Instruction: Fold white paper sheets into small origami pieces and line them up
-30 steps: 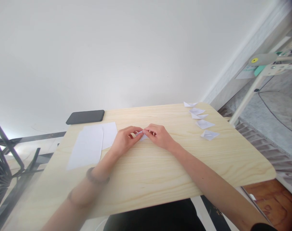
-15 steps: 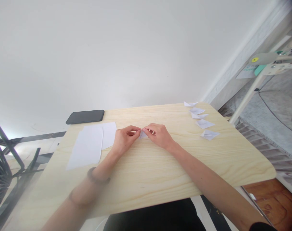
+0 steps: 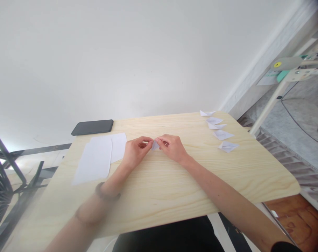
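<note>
A small piece of folded white paper [image 3: 155, 145] is pinched between my two hands over the middle of the table. My left hand [image 3: 138, 149] has thumb and forefinger closed at the paper's upper left edge. From the other side, my right hand [image 3: 172, 147] grips it with thumb and fingers, covering much of its right part. Several folded white paper boats [image 3: 228, 146] stand in a column along the table's right side. To the left of my left hand lie flat sheets of white paper [image 3: 94, 161], partly overlapping.
A black phone [image 3: 92, 127] lies at the back left of the light wooden table [image 3: 171, 196]. Behind the table rises a white wall [image 3: 138, 59]. A white metal frame [image 3: 269, 101] stands to the right, and dark plant leaves [image 3: 0, 196] show at the left edge.
My right fingers have shifted slightly on the folded paper, and a little more of its lower part shows. Otherwise both hands stay in nearly the same place.
</note>
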`<action>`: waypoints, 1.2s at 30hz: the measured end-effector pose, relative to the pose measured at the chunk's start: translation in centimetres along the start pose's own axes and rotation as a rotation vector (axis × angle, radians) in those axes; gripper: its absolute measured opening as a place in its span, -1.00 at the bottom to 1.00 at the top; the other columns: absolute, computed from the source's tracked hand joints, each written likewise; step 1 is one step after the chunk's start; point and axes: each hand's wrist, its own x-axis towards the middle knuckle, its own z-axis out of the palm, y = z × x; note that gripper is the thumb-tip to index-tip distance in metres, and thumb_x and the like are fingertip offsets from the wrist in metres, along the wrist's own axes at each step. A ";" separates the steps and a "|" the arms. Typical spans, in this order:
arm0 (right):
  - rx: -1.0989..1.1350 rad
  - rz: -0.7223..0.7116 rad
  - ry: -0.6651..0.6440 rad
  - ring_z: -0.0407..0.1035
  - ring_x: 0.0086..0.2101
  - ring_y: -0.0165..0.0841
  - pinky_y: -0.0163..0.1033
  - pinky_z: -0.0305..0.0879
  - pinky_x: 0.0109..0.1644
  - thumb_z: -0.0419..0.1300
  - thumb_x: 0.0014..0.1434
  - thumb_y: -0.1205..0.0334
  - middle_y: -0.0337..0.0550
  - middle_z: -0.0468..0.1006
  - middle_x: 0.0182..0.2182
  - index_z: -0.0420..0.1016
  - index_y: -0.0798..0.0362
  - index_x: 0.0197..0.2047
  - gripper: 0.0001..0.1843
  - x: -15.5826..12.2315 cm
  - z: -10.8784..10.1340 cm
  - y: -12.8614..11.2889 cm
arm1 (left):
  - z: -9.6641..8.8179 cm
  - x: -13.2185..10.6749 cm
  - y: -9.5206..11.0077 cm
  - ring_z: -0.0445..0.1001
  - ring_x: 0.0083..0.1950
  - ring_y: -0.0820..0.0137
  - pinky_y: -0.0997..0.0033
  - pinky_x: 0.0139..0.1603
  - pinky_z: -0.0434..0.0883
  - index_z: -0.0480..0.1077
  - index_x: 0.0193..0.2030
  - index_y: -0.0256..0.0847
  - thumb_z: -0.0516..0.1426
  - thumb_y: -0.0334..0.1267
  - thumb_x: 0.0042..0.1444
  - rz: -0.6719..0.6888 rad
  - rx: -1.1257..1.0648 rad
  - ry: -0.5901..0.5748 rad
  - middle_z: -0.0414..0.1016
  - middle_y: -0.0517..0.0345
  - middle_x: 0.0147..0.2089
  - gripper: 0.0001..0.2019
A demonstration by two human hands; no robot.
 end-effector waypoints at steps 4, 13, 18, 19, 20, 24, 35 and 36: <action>0.026 -0.030 -0.028 0.35 -0.43 -0.49 -0.43 0.27 -0.41 -0.02 0.17 0.18 -0.19 0.48 -0.41 0.45 0.07 -0.29 -0.74 -0.1 -0.1 0.2 | 0.1 0.1 -0.2 0.49 -0.43 0.45 0.55 -0.42 0.43 0.40 -0.34 -0.23 0.09 -0.16 0.01 0.065 0.008 0.001 0.50 0.16 -0.37 -0.82; -0.212 -0.136 -0.045 0.35 -0.42 -0.48 -0.39 0.24 -0.34 -0.01 0.15 0.28 -0.17 0.49 -0.36 0.45 0.07 -0.28 -0.79 -0.4 -0.1 -0.8 | -0.1 -0.3 -0.1 0.47 -0.35 0.43 0.51 -0.36 0.46 0.36 -0.30 -0.20 0.06 -0.21 0.03 0.182 0.179 -0.041 0.47 0.14 -0.33 -0.85; -0.221 -0.102 -0.011 0.35 -0.42 -0.48 -0.40 0.23 -0.36 -0.01 0.15 0.28 -0.18 0.50 -0.38 0.45 0.07 -0.30 -0.79 -0.4 0.1 -1.0 | 0.1 -0.4 0.3 0.48 -0.37 0.45 0.55 -0.37 0.45 0.36 -0.33 -0.20 0.07 -0.22 0.02 0.149 0.134 -0.003 0.48 0.17 -0.36 -0.87; -0.216 -0.094 -0.003 0.35 -0.42 -0.48 -0.40 0.23 -0.36 -0.01 0.16 0.27 -0.18 0.50 -0.38 0.45 0.07 -0.30 -0.79 -0.4 0.1 -1.0 | 0.1 -0.4 0.3 0.49 -0.38 0.45 0.55 -0.37 0.45 0.36 -0.33 -0.20 0.07 -0.21 0.02 0.131 0.120 -0.002 0.48 0.18 -0.36 -0.87; -0.211 -0.087 0.005 0.35 -0.43 -0.49 -0.39 0.23 -0.35 -0.02 0.16 0.27 -0.19 0.50 -0.38 0.45 0.07 -0.30 -0.78 -0.4 0.1 -1.0 | 0.1 -0.3 0.3 0.49 -0.38 0.45 0.55 -0.37 0.45 0.36 -0.33 -0.20 0.07 -0.21 0.02 0.111 0.107 -0.002 0.48 0.19 -0.36 -0.87; -0.179 -0.070 0.028 0.35 -0.43 -0.49 -0.39 0.24 -0.35 -0.02 0.17 0.25 -0.21 0.50 -0.38 0.45 0.05 -0.31 -0.77 -0.4 0.1 -0.7 | 0.1 -0.2 0.3 0.50 -0.38 0.44 0.56 -0.38 0.44 0.35 -0.34 -0.19 0.08 -0.19 0.02 0.035 0.037 0.001 0.47 0.22 -0.36 -0.87; 0.143 0.060 0.106 0.40 -0.45 -0.45 -0.37 0.37 -0.44 -0.02 0.16 0.10 -0.15 0.50 -0.34 0.45 0.05 -0.27 -0.72 -0.2 -0.2 0.1 | -0.2 0.5 -0.5 0.48 -0.23 0.32 0.31 -0.22 0.46 0.31 -0.29 -0.27 0.11 -0.12 0.00 -0.098 -0.391 -0.024 0.47 0.08 -0.27 -0.76; 0.185 0.079 0.118 0.41 -0.47 -0.45 -0.37 0.38 -0.45 -0.01 0.16 0.08 -0.15 0.50 -0.33 0.45 0.05 -0.26 -0.71 -0.2 -0.2 0.2 | -0.2 0.6 -0.5 0.48 -0.22 0.32 0.28 -0.18 0.45 0.30 -0.29 -0.28 0.12 -0.13 0.00 -0.103 -0.437 -0.021 0.47 0.06 -0.25 -0.76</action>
